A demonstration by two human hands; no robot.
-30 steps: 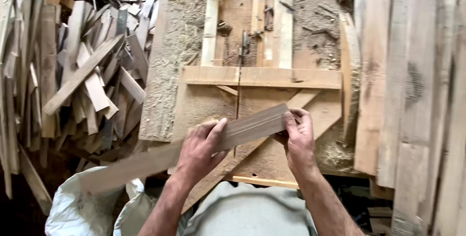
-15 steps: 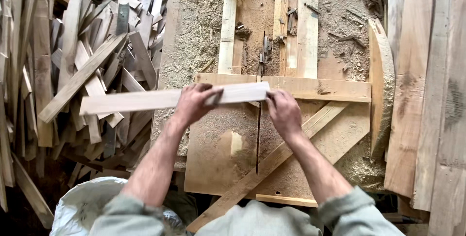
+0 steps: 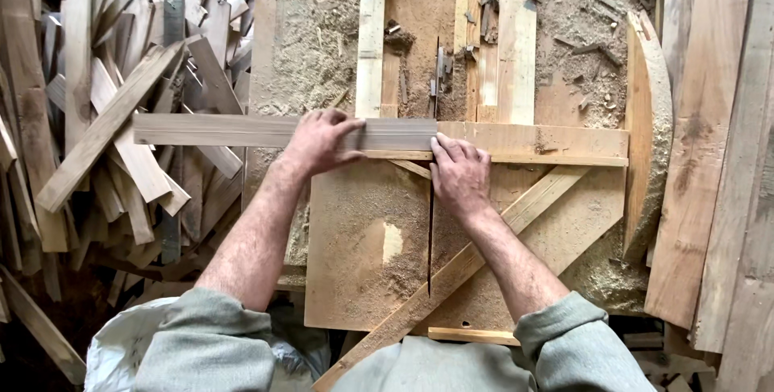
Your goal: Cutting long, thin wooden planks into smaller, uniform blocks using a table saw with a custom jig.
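Grey-brown wooden strip lies flat across the counter, running crosswise, its right end sitting just at the dark saw slot and its long left end hanging out over the scrap heap. Left hand is down on top of it, fingers spread and curled over the far edge, pressing the strip against the pale crosswise rail of the sled. Right hand sits just beside the strip's right end, fingers flat and together on the rail, fingertips touching the strip's end, thumb tucked near the slot; it grips nothing, just presses. A diagonal brace runs under the right forearm toward the near edge. Sawdust lies thick beyond the rail, with two upright pale slats reaching away. Boards lean stacked at the right. Grey-green sleeves frame the bottom.
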